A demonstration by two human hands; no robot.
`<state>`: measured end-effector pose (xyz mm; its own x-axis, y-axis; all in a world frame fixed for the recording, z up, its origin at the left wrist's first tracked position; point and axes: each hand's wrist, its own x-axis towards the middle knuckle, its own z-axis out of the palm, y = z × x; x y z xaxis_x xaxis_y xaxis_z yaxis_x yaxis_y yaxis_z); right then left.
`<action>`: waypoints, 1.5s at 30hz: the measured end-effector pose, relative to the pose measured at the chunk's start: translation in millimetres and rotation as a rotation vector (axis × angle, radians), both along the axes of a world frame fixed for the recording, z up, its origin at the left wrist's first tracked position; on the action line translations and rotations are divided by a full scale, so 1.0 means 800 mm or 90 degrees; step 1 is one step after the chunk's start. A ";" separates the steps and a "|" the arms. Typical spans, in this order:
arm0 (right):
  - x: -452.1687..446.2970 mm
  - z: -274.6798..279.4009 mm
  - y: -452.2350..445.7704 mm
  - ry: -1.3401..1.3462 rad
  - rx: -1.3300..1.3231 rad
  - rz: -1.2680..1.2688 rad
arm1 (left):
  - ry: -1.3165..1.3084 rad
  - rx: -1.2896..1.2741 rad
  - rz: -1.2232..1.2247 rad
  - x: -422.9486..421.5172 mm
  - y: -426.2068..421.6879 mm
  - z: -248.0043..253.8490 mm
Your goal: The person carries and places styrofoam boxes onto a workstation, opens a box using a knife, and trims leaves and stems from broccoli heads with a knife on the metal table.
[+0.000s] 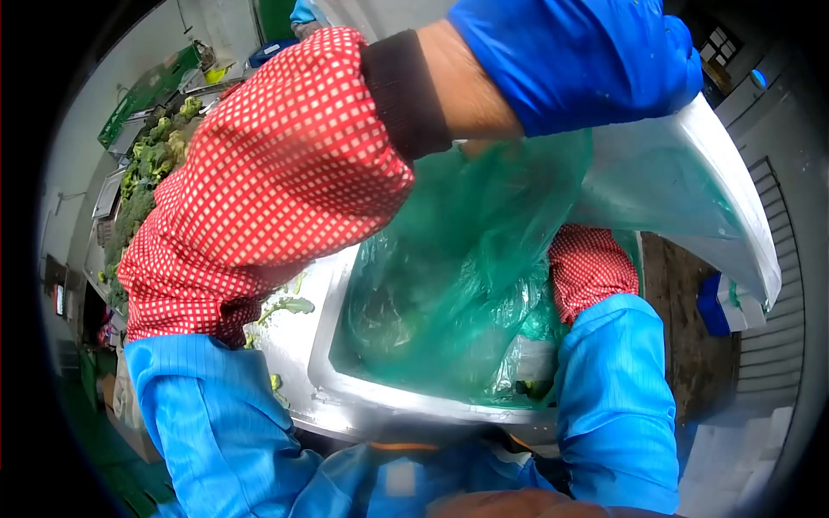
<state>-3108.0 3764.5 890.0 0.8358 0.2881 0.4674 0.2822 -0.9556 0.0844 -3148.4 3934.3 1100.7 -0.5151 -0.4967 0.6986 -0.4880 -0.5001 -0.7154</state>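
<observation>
My left hand, in a blue glove, reaches across the top of the view. Its fingers are curled, and what they grip is hidden. Below it hangs crumpled, translucent green plastic, lining a white-rimmed container. A pale sheet with a thick white edge slopes down to the right, just under the glove. My right arm, in a red checked sleeve, goes down at the container's right side; the hand itself is hidden behind the plastic. Something dark green shows low in the container, near that arm.
Broccoli heads are heaped along a surface at the left. Leaf scraps lie on the metal table beside the container. A green crate stands at the back left. A blue and white box is at the right, near a barred rack.
</observation>
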 end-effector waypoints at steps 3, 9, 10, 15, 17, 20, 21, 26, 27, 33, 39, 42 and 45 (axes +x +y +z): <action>0.005 -0.001 0.005 0.015 -0.009 -0.014 | 0.013 -0.020 -0.002 -0.001 0.001 -0.005; -0.021 0.008 -0.043 0.028 -0.009 -0.083 | -0.101 -0.020 0.075 -0.006 -0.007 -0.002; -0.034 0.014 -0.063 0.031 -0.008 -0.109 | -0.097 -0.017 0.087 -0.014 -0.010 0.001; -0.136 0.014 -0.177 0.068 -0.006 -0.287 | 0.160 0.019 -0.002 -0.045 -0.017 0.020; -0.191 0.008 -0.218 0.091 -0.001 -0.367 | 0.236 0.000 -0.077 -0.040 -0.030 0.035; -0.283 -0.019 -0.265 0.125 0.017 -0.498 | 0.248 0.035 -0.118 -0.043 -0.038 0.037; -0.317 -0.025 -0.281 0.132 0.020 -0.539 | 0.274 0.060 -0.079 -0.060 -0.035 0.040; -0.509 -0.092 -0.407 0.146 0.081 -0.846 | 0.083 -0.077 -0.088 -0.055 -0.046 0.054; -0.528 -0.095 -0.407 0.120 0.094 -0.836 | 0.114 -0.064 -0.054 -0.078 -0.038 0.062; -0.602 -0.087 -0.305 -0.031 -0.011 -0.726 | 0.237 -0.205 -0.272 -0.117 -0.077 0.096; -0.623 -0.038 -0.095 -0.414 0.597 -0.416 | 0.786 -0.241 -0.747 -0.266 -0.166 0.093; -0.658 -0.030 -0.025 -0.487 0.899 -0.370 | 0.998 -0.082 -0.839 -0.296 -0.170 0.057; -0.679 -0.014 0.017 -0.507 1.067 -0.246 | 1.131 -0.018 -0.857 -0.299 -0.165 0.021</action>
